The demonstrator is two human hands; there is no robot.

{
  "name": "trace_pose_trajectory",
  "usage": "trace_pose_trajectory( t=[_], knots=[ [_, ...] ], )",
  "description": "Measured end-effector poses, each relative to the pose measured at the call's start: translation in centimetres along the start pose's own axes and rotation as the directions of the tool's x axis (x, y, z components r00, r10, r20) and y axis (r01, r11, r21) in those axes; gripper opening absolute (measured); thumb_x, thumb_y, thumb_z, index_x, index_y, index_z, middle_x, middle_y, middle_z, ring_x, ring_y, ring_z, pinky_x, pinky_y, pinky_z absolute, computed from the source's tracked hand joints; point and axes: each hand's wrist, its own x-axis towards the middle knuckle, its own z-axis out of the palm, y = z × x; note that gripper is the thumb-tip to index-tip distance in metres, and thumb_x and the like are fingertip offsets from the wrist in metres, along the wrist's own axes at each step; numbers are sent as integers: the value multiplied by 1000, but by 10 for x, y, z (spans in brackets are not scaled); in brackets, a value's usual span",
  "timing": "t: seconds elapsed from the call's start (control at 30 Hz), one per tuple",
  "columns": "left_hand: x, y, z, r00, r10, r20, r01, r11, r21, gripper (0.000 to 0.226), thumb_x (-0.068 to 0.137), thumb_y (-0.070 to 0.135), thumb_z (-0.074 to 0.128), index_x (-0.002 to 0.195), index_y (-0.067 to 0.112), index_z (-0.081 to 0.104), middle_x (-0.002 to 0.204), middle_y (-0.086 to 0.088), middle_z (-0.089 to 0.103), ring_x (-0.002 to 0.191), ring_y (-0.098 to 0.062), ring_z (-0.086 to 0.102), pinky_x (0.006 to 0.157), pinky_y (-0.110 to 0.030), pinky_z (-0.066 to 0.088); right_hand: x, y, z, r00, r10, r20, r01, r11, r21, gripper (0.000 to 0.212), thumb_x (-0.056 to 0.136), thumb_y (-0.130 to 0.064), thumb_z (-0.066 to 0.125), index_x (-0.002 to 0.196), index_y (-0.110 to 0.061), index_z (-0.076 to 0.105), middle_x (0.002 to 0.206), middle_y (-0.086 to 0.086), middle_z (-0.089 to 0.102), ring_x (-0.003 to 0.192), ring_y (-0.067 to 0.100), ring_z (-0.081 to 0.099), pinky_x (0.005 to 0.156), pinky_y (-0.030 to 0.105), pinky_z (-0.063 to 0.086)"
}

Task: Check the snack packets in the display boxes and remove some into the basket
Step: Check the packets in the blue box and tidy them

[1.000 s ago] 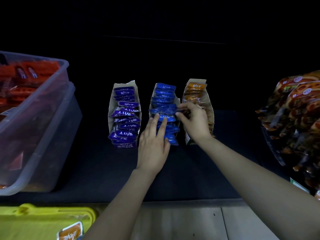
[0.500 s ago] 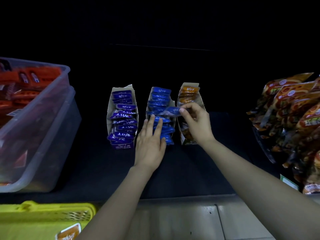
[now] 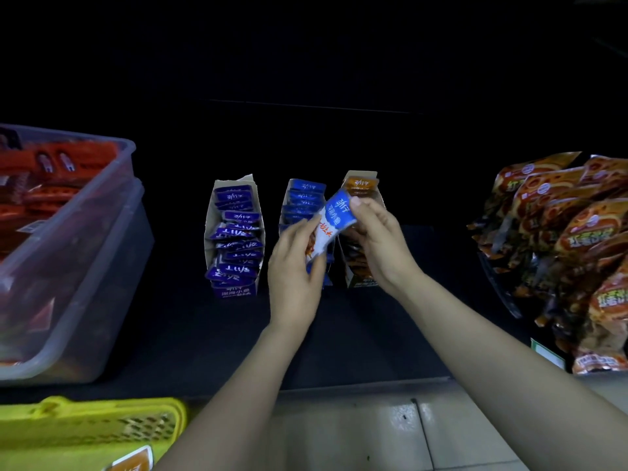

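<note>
Blue packet (image 3: 336,212) between fingers (image 3: 306,230) of left hand (image 3: 295,268) and right hand (image 3: 381,240)

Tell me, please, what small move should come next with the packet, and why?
Probably carry the blue packet toward the yellow basket at lower left. The left hand and the right hand hold it above the middle display box, out of its row.

Two nested clear tubs (image 3: 102,205) sit at the left of the dark shelf (image 3: 204,334), with red packs (image 3: 57,171) in the upper one. Orange bags (image 3: 571,232) pile at the right. Pale floor tiles (image 3: 356,436) lie below.
</note>
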Motion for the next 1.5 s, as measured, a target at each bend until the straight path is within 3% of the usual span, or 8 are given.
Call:
trace_pose_trajectory(
  t=[0.13,0.27,0.5,0.67,0.77,0.93,1.13,1.5],
  knots=[
    [3,1,-5,979,-204,29,203,939,-277,27,100,26,52,122,16,64,108,3,69,100,-9,65,86,-30,53,-3,3,-1,1000,6,28,-3,996,-88,30,94,-30,56,117,-13,64,118,-3,69,114,13,62,97,29,47],
    [5,3,-10,922,-353,156,382,778,-499,19,99,17,57,114,10,66,104,-2,73,97,-18,70,86,-35,56,-2,9,-2,999,-19,-30,17,997,-78,32,88,6,64,119,-3,62,100,10,67,85,10,66,77,20,53],
    [3,-1,-10,900,-383,208,431,710,-558,21,97,16,60,117,11,63,109,-5,72,100,-20,69,87,-38,55,1,14,-2,997,-11,-76,4,996,-92,24,88,5,65,111,-3,64,87,6,64,72,5,62,72,18,52],
    [-1,-10,-6,977,-149,155,192,929,-317,37,99,19,56,136,24,56,126,6,65,116,-10,60,97,-35,51,-2,16,-2,999,33,1,-33,999,-43,39,92,-35,57,120,-8,61,108,4,70,88,18,65,77,29,55],
    [-4,-13,-3,993,-38,109,47,995,-83,51,95,8,60,140,31,52,122,8,61,108,-10,59,89,-33,52,0,18,0,998,60,9,-59,997,-50,42,95,-31,59,125,-3,54,115,12,67,91,17,67,77,29,56],
    [-5,-16,-1,990,-10,140,-11,988,153,64,85,17,72,143,31,48,145,1,43,128,-16,41,102,-39,44,8,22,-4,993,2,-115,-19,989,-145,22,96,4,51,117,5,57,101,10,68,84,11,68,68,23,55],
    [-2,-27,0,949,-182,258,69,917,393,71,96,29,58,155,22,19,164,4,7,150,-17,2,120,-42,10,21,17,-19,941,-193,-280,130,965,-228,15,99,-3,52,107,-14,58,99,4,67,91,14,66,78,29,53],
    [-10,-38,4,946,-194,260,66,900,432,64,93,22,61,151,19,33,159,-9,18,148,-26,15,118,-46,21,31,35,2,980,-191,-60,164,936,-312,16,99,1,49,114,-1,53,100,-1,65,93,1,64,80,18,51]
  ],
)
